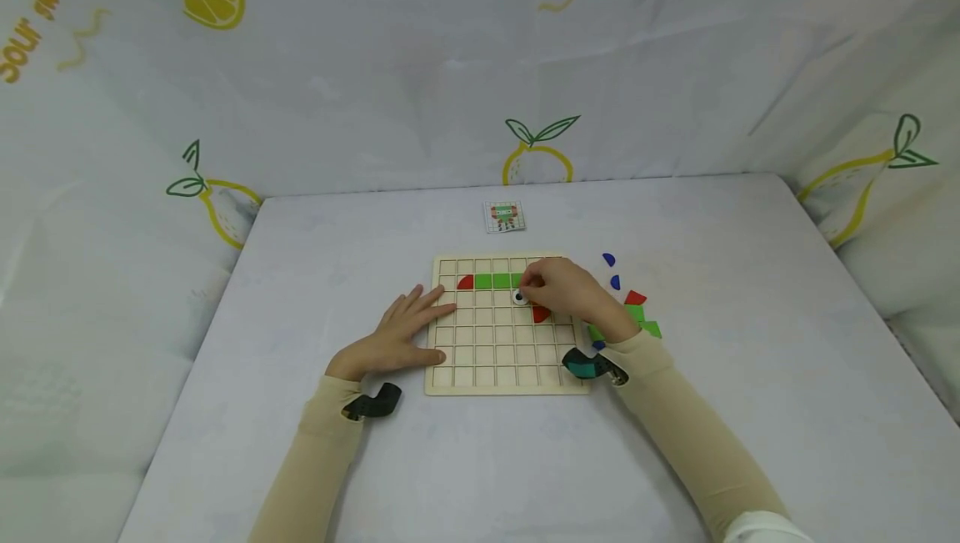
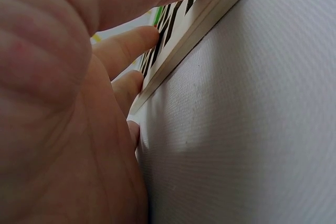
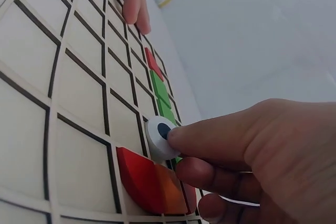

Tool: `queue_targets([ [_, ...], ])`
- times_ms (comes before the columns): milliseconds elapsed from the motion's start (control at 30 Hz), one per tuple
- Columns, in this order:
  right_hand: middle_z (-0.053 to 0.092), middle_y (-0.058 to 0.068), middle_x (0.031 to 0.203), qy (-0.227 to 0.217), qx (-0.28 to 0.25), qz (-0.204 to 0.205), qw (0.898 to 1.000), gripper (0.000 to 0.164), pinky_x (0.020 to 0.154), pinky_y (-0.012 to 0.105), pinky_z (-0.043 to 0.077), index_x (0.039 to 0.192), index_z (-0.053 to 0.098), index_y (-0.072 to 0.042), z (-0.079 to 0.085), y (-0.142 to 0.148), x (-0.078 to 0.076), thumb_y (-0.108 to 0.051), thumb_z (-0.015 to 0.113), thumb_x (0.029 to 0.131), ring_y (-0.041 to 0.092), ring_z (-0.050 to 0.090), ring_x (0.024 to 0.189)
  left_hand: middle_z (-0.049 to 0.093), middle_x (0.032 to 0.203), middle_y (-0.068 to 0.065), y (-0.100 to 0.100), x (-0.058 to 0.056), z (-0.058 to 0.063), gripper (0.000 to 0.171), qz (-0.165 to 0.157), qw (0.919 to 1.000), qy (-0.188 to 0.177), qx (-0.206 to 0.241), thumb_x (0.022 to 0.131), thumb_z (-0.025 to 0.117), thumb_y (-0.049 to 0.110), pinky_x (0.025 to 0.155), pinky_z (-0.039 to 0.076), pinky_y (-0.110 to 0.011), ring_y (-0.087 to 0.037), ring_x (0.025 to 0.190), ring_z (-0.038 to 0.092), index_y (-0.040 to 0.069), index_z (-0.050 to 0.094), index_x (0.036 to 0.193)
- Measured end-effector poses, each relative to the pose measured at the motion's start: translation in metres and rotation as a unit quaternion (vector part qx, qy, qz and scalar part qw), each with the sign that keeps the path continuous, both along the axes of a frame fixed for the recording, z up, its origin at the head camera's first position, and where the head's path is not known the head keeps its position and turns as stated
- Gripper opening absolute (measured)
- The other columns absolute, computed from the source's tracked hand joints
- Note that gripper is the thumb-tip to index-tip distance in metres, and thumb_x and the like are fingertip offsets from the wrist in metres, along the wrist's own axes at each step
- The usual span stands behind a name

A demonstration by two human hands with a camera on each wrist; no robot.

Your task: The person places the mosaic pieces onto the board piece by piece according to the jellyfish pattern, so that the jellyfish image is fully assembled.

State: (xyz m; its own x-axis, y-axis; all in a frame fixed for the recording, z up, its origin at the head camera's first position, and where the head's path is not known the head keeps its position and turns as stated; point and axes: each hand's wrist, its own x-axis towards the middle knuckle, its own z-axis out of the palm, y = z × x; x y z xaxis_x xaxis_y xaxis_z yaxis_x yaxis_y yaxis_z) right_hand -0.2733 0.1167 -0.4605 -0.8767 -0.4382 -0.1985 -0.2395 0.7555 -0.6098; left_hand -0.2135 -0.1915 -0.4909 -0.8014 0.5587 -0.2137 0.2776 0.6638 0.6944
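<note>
A pale gridded wooden board (image 1: 483, 359) lies on the table. My left hand (image 1: 397, 339) rests along its left edge with fingers spread, the fingertips and thumb on the board. In the left wrist view the left hand (image 2: 68, 103) touches the board's edge. My right hand (image 1: 566, 289) is over the upper right of the board. Its thumb and finger pinch a white round eye piece (image 3: 156, 135) with a black dot, standing tilted on the grid. Close by is a red curved piece (image 3: 137, 174) beside an orange one (image 3: 170, 187). Green squares (image 1: 492, 281) and a red quarter-round (image 1: 466, 282) sit in an upper row.
Loose green pieces (image 1: 651, 329), a red piece (image 1: 635, 298) and blue half-rounds (image 1: 608, 259) lie right of the board, some partly behind the right wrist. A small pattern card (image 1: 505, 217) lies beyond the board. A white lemon-print cloth (image 1: 375, 93) hangs behind the table.
</note>
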Motion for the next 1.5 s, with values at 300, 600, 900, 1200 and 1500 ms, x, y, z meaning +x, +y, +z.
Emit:
queue_targets([
  [300,0.067,-0.001,0.084,0.020,0.038,0.002,0.999,0.018,0.064,0.027,0.045,0.107,0.072,-0.011,0.001,-0.006,0.003,-0.025,0.065,0.099,0.012,0.055,0.068,0.010,0.173,-0.003,0.000,0.000,0.000,0.079,0.002,1.0000,0.000,0.001,0.088,0.074,0.028,0.128,-0.008,-0.056,-0.032,0.160,-0.009,0.021,0.037,0.158],
  [600,0.066,-0.002,0.081,0.021,0.049,-0.003,0.999,0.019,0.061,0.027,0.045,0.108,0.071,-0.011,0.000,-0.004,0.005,-0.027,0.063,0.099,0.012,0.056,0.066,0.010,0.173,-0.004,0.000,0.000,0.000,0.079,0.000,1.0000,0.002,-0.002,0.088,0.073,0.028,0.128,-0.008,-0.056,-0.032,0.160,-0.009,0.021,0.037,0.158],
  [900,0.063,-0.001,0.078,0.016,0.064,-0.015,0.998,0.020,0.058,0.026,0.042,0.103,0.071,-0.012,0.003,-0.004,0.006,-0.030,0.065,0.098,0.013,0.054,0.067,0.010,0.173,-0.003,0.001,0.000,0.000,0.079,0.003,1.0000,-0.001,-0.003,0.088,0.074,0.028,0.127,-0.008,-0.056,-0.032,0.160,-0.009,0.020,0.038,0.158],
  [1200,0.059,-0.002,0.070,-0.005,0.030,-0.016,0.999,0.023,0.059,0.027,0.041,0.097,0.073,-0.013,0.003,-0.001,0.005,-0.032,0.061,0.100,0.014,0.052,0.064,0.009,0.173,-0.003,0.000,0.000,0.000,0.079,0.003,1.0000,0.002,-0.001,0.088,0.073,0.028,0.127,-0.008,-0.057,-0.033,0.160,-0.009,0.021,0.037,0.158],
  [1500,0.071,0.006,0.104,-0.020,-0.020,-0.020,0.999,0.029,0.078,0.034,0.050,0.110,0.070,-0.010,0.014,0.022,-0.002,-0.034,0.054,0.104,0.022,0.059,0.089,0.009,0.173,-0.003,0.000,0.001,0.001,0.078,0.002,1.0000,-0.001,-0.001,0.089,0.073,0.028,0.127,-0.008,-0.056,-0.032,0.160,-0.009,0.021,0.037,0.158],
])
